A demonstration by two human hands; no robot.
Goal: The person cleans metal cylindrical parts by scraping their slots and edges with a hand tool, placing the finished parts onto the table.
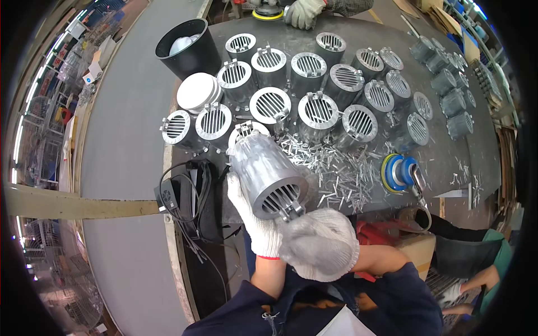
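Observation:
A shiny metal cylinder with a slotted grille at its near end is held tilted above the table's near edge. My left hand, in a white knit glove, grips it from the left and below. Gloved and greyed with dust, my right hand is curled at the near rim, beside a small hinge tab. Its fingertips are hidden, so what they pinch does not show. Just beyond, similar grilled cylinders stand in rows. Loose metal slivers lie heaped to the right of the held cylinder.
A blue sander with a hose rests at right. Far left stand a black bucket and stacked white discs. Cables hang by a black bag. Across the table, a co-worker's gloved hand is beside another sander.

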